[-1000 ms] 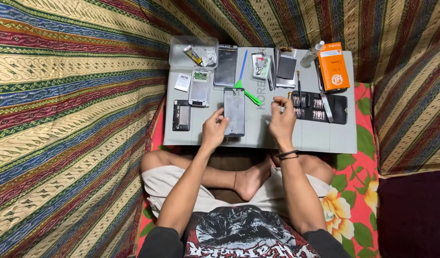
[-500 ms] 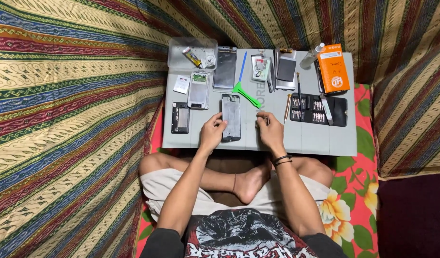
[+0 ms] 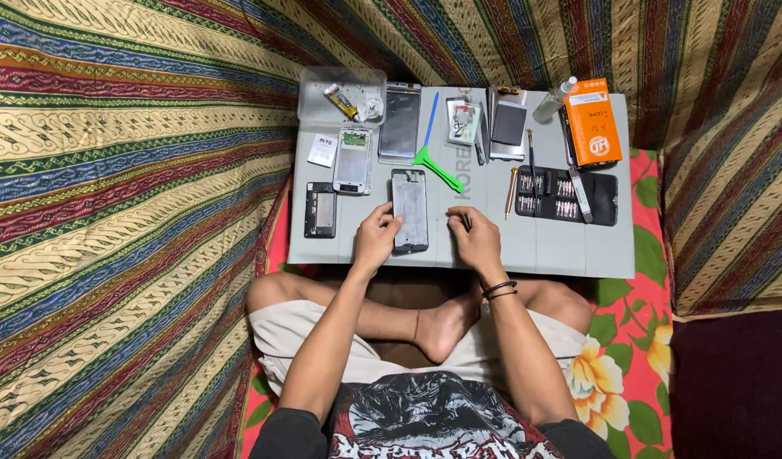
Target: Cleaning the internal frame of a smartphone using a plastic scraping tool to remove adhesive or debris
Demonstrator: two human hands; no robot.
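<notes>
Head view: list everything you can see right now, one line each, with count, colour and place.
table: one, grey, over the crossed legs
phone frame: one, grey with dark edge, front centre, left hand on its lower left edge
phone parts: about five more, silver and black, left and back
plastic tray: one, clear, back left corner
pry tool: one, green, centre
bit case: one, black, open, right
box: one, orange, back right
small bottle: one, clear, beside the box
cloth: striped, many colours, all around
floral mat: red, under the person
left hand: on the phone frame
right hand: pinching a small dark tool, just right of the frame
</notes>
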